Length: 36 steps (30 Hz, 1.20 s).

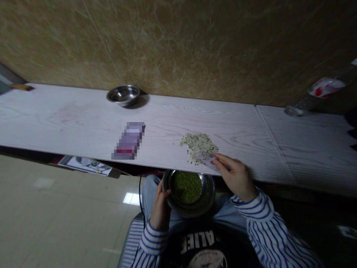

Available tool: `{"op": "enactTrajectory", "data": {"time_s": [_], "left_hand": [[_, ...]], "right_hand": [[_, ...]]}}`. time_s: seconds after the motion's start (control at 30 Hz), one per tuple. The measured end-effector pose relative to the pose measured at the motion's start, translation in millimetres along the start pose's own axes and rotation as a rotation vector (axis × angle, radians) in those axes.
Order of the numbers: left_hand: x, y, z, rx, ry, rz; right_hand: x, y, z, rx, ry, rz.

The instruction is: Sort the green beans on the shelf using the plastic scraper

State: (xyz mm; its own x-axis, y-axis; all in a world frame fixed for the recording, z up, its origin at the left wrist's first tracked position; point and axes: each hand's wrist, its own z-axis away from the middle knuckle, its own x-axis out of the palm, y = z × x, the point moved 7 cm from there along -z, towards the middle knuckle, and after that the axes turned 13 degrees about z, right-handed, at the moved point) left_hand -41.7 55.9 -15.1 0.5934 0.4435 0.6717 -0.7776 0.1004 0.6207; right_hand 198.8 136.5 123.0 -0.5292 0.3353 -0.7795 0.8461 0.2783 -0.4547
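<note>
My left hand (161,205) is closed on the left rim of a steel bowl (209,191), held over my lap just below the table edge. Green beans (187,186), small like mung beans, lie inside it. On the table above the bowl spreads a pile of white rice-like grains mixed with green beans (199,142). My right hand (237,176) pinches a thin, clear plastic piece (206,159) at the near side of that pile. Whether this piece is a scoop or a sheet, I cannot tell.
A second steel bowl (123,95) stands near the wall. Left of the pile lies a pixelated flat object (129,140). A clear plastic bottle (315,95) is at the right, and a brown object (21,87) at the far left. Below the table's front edge sits an open drawer or shelf (115,172).
</note>
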Motion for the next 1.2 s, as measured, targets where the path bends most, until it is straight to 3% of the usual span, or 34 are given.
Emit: {"op": "enactTrajectory", "data": {"time_s": [0.33,0.63,0.93,1.2], "left_hand": [[4.7,-1,3,-0.012,-0.043,0.019],[4.1,0,4,-0.002,0.008,0.005],[7.7,2,5,0.009,-0.023,0.005],[6.3,-1,4,-0.018,-0.028,0.028]], "right_hand": [[-2,-5,2,-0.044,-0.013,0.034],[-5,3,7,0.026,-0.041,-0.009],[-5,-11,9,-0.039,-0.039,0.008],[-8,-3,11,-0.024,-0.049,0.013]]}}
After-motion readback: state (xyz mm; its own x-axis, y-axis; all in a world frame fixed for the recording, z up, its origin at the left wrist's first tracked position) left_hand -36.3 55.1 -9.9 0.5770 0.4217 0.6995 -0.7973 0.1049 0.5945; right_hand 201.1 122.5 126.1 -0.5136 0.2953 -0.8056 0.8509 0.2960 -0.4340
